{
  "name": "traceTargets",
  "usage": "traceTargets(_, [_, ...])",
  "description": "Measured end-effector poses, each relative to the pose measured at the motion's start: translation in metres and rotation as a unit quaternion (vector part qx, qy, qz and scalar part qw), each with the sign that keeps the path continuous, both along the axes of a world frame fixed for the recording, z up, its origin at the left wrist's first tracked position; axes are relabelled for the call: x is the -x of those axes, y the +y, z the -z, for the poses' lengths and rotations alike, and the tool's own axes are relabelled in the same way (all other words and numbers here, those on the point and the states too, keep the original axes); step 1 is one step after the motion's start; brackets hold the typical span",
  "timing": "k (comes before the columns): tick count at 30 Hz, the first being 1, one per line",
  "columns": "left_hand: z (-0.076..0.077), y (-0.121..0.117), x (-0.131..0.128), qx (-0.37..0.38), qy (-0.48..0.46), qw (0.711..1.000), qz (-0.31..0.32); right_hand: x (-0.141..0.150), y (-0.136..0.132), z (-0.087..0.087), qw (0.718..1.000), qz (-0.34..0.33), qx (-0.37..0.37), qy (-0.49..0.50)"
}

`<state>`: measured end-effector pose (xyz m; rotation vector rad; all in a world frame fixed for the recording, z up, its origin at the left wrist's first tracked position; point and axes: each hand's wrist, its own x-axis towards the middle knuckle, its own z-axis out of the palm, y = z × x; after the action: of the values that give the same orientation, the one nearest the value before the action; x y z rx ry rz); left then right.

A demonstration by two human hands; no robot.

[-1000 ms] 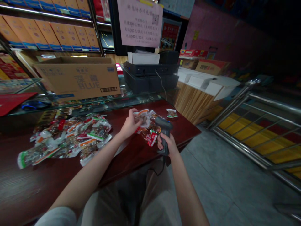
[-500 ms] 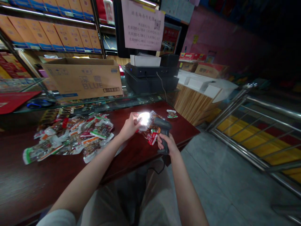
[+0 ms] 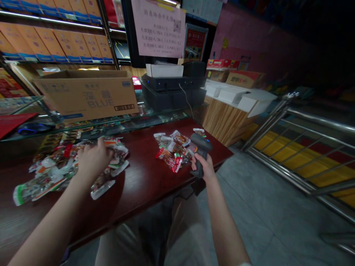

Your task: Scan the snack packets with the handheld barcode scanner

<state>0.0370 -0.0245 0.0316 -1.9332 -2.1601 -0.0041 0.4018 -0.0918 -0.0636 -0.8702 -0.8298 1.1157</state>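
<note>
Your hands are well apart: your left hand [image 3: 94,159] is down on the big heap of snack packets [image 3: 50,173] on the desk [image 3: 144,184], grip unclear. Your right hand [image 3: 202,168] is clamped round a barcode scanner [image 3: 201,144], just beside the smaller heap of packets [image 3: 172,151], its head toward the far edge.

On the counter [image 3: 144,181] before me, snack packets [image 3: 52,173] are lying heaped left, a smaller pile [image 3: 173,151] right, a carton [image 3: 85,94] standing behind.
</note>
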Motion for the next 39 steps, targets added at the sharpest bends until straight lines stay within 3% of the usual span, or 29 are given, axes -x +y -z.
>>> traceTargets(3, [0.007, 0.005, 0.015, 0.047, 0.027, 0.999, -0.003, -0.025, 0.007, -0.004, 0.999, 0.020, 0.009, -0.032])
traceTargets(5, [0.014, 0.007, 0.010, 0.008, 0.043, 0.999, 0.003, -0.037, 0.012, -0.004, 1.000, 0.016, 0.015, -0.022])
traceTargets(7, [0.021, 0.011, -0.008, -0.065, 0.059, 0.996, 0.033, -0.043, 0.015, -0.001, 1.000, 0.006, 0.018, -0.002])
traceTargets(10, [0.029, 0.022, -0.053, -0.137, 0.045, 0.980, 0.138, -0.046, 0.016, 0.003, 1.000, -0.003, 0.019, 0.014])
traceTargets(13, [0.038, 0.045, -0.106, -0.045, -0.033, 0.972, 0.228, -0.046, 0.016, 0.006, 1.000, -0.007, 0.025, 0.013])
traceTargets(17, [0.052, 0.080, -0.159, 0.103, -0.120, 0.964, 0.212, -0.049, 0.015, 0.005, 0.999, -0.020, 0.029, 0.008])
traceTargets(21, [0.068, 0.102, -0.173, 0.092, -0.210, 0.952, 0.203, -0.048, 0.014, 0.004, 0.999, -0.016, 0.028, 0.014])
traceTargets(24, [0.081, 0.110, -0.170, 0.087, -0.372, 0.895, 0.231, -0.047, 0.014, 0.004, 0.999, -0.010, 0.032, 0.016])
traceTargets(27, [0.091, 0.114, -0.168, 0.069, -0.557, 0.790, 0.248, -0.047, 0.015, 0.002, 0.999, -0.023, 0.037, 0.015])
traceTargets(30, [0.089, 0.115, -0.168, 0.034, -0.671, 0.694, 0.258, -0.047, 0.017, -0.002, 0.998, -0.052, 0.044, 0.000])
traceTargets(35, [0.076, 0.115, -0.163, 0.008, -0.708, 0.641, 0.297, -0.030, 0.019, -0.016, 0.992, -0.108, 0.047, -0.038])
traceTargets(39, [0.072, 0.112, -0.158, 0.012, -0.728, 0.602, 0.327, -0.011, 0.022, -0.021, 0.991, -0.112, 0.047, -0.056])
